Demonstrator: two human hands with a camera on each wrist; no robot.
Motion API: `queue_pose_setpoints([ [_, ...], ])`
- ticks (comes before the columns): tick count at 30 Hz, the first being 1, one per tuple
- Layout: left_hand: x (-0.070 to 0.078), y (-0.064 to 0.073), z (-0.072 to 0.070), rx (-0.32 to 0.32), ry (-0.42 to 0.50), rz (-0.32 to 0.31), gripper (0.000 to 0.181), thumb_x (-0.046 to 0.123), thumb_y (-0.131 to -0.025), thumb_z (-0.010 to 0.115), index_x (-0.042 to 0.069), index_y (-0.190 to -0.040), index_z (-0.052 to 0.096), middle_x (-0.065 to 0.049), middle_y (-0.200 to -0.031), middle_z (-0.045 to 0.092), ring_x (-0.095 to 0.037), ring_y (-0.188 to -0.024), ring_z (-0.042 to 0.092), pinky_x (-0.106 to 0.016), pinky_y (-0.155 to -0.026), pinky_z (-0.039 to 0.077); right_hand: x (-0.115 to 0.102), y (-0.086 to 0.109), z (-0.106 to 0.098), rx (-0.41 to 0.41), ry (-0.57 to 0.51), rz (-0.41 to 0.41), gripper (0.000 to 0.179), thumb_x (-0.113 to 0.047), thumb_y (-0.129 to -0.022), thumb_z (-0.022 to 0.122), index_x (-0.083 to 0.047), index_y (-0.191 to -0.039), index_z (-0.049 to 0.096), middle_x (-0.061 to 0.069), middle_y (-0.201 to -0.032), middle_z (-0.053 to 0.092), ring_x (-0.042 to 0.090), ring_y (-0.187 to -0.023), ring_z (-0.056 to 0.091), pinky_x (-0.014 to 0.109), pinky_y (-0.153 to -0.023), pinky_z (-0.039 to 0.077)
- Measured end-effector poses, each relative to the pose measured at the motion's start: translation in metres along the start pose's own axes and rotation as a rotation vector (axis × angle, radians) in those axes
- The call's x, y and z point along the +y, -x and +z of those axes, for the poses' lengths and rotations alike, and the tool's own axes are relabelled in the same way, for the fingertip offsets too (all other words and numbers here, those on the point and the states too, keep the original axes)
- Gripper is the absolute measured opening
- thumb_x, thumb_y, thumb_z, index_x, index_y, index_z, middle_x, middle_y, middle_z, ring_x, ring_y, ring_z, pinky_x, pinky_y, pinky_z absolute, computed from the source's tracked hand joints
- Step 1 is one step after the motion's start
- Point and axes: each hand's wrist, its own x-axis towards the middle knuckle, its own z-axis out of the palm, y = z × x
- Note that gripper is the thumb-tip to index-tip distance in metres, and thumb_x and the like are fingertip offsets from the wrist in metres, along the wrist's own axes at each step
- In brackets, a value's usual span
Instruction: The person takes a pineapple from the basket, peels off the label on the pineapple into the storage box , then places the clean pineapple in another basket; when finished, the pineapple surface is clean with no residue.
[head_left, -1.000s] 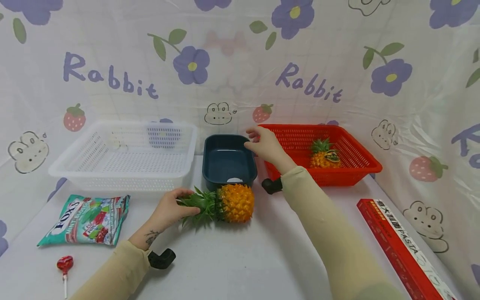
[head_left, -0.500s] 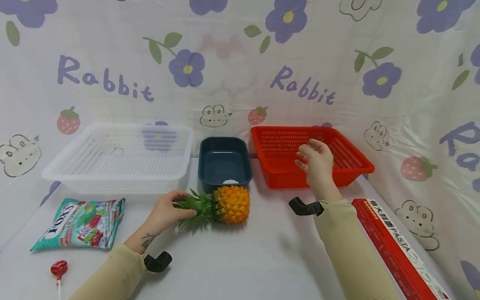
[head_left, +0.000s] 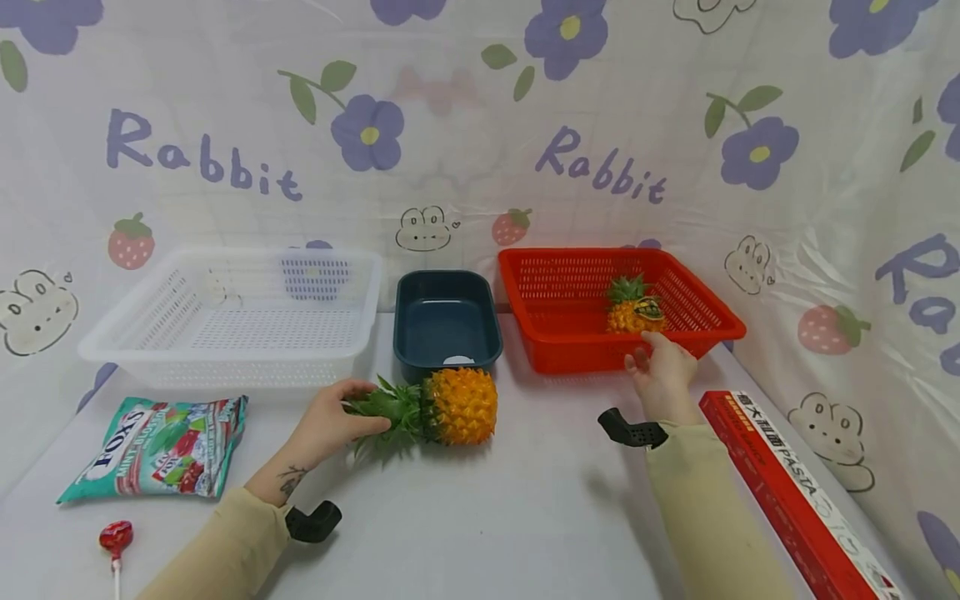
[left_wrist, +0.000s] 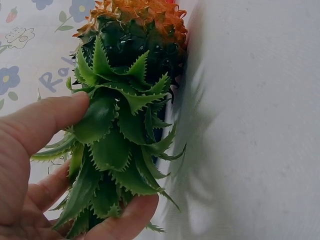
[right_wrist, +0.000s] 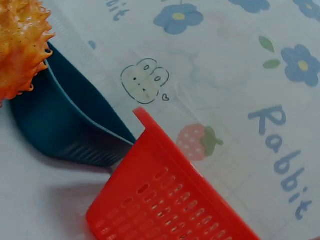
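Dark blue tray [head_left: 447,321], the landmark. Large pineapple [head_left: 462,406]: on its side, just in front of the tray, crown pointing left. Left hand [head_left: 337,425]: front-left of the tray, partly closed, thumb and fingers curled about the crown leaves. Right hand [head_left: 666,379]: front-right of the tray, fingers loosely bent, nothing held, at the near rim of the red basket [head_left: 573,354]; contact cannot be told. Small pineapple [head_left: 622,318]: inside that basket, right of the tray. White basket [head_left: 240,368]: left of the tray.
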Motion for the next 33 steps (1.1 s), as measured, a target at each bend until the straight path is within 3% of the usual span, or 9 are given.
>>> queue_pose_setpoints([
  [5,0.001,0.000,0.000,0.007,-0.003,-0.006,0.058,0.026,-0.073,0.077,0.005,-0.122,0.055,-0.020,-0.125,0.052,-0.033,-0.109,0.048,-0.038,-0.076,0.048,0.003,-0.012,-0.001,-0.022,-0.143,0.088,0.046,-0.013,-0.084,0.067,-0.025,-0.119,0.039,-0.007,-0.111,0.039,0.013,-0.117,0.037,0.028,-0.079,0.048],
  [11,0.001,0.000,0.001,0.008,-0.005,-0.016,0.059,0.028,-0.073,0.078,0.006,-0.122,0.056,-0.019,-0.124,0.052,-0.032,-0.108,0.049,-0.034,-0.070,0.049,0.007,-0.020,0.000,-0.053,-0.172,0.108,0.039,-0.007,-0.083,0.067,-0.019,-0.111,0.043,-0.004,-0.106,0.042,0.015,-0.105,0.041,0.028,-0.082,0.047],
  [15,0.000,-0.001,0.001,0.004,0.007,-0.023,0.059,0.027,-0.072,0.078,0.006,-0.122,0.056,-0.019,-0.122,0.053,-0.032,-0.107,0.049,-0.032,-0.067,0.050,0.009,-0.024,0.002,-0.084,-0.165,0.103,0.054,-0.003,-0.084,0.064,-0.023,-0.125,0.035,-0.004,-0.113,0.039,0.015,-0.104,0.042,0.027,-0.079,0.048],
  [18,0.001,-0.001,0.001,0.000,0.009,-0.029,0.060,0.028,-0.072,0.078,0.006,-0.123,0.055,-0.019,-0.121,0.052,-0.031,-0.105,0.050,-0.031,-0.066,0.050,0.010,-0.025,0.003,-0.097,-0.157,0.103,0.074,-0.001,-0.086,0.060,-0.034,-0.139,0.020,-0.007,-0.123,0.032,0.015,-0.105,0.041,0.027,-0.077,0.048],
  [22,0.002,-0.002,0.001,-0.009,0.019,-0.034,0.060,0.027,-0.073,0.078,0.006,-0.124,0.054,-0.020,-0.122,0.051,-0.029,-0.098,0.053,-0.031,-0.065,0.051,0.010,-0.026,0.003,-0.102,-0.140,0.099,0.090,0.000,-0.087,0.058,-0.045,-0.143,0.004,-0.011,-0.135,0.022,0.015,-0.104,0.041,0.026,-0.077,0.049],
  [25,0.003,-0.002,-0.001,-0.020,0.029,-0.031,0.061,0.025,-0.073,0.078,0.005,-0.125,0.052,-0.021,-0.122,0.050,-0.028,-0.094,0.055,-0.032,-0.065,0.052,0.010,-0.026,0.004,-0.103,-0.128,0.088,0.091,0.001,-0.087,0.057,-0.045,-0.143,0.002,-0.011,-0.135,0.021,0.016,-0.101,0.042,0.026,-0.076,0.049],
  [29,0.007,-0.002,-0.005,-0.042,-0.047,-0.018,0.069,0.030,-0.074,0.077,0.004,-0.130,0.047,-0.023,-0.125,0.048,-0.034,-0.104,0.052,-0.040,-0.075,0.050,0.010,-0.026,0.004,-0.095,-0.117,0.083,0.082,0.000,-0.087,0.058,-0.038,-0.141,0.011,-0.008,-0.127,0.026,0.016,-0.098,0.043,0.026,-0.076,0.050],
  [33,0.020,0.004,-0.011,-0.052,-0.195,-0.018,0.081,0.041,-0.074,0.074,0.005,-0.137,0.038,-0.027,-0.134,0.041,-0.040,-0.118,0.043,-0.050,-0.089,0.042,0.010,-0.027,0.005,-0.083,-0.111,0.085,0.074,0.000,-0.087,0.059,-0.034,-0.138,0.018,-0.008,-0.122,0.029,0.017,-0.098,0.044,0.026,-0.077,0.050],
])
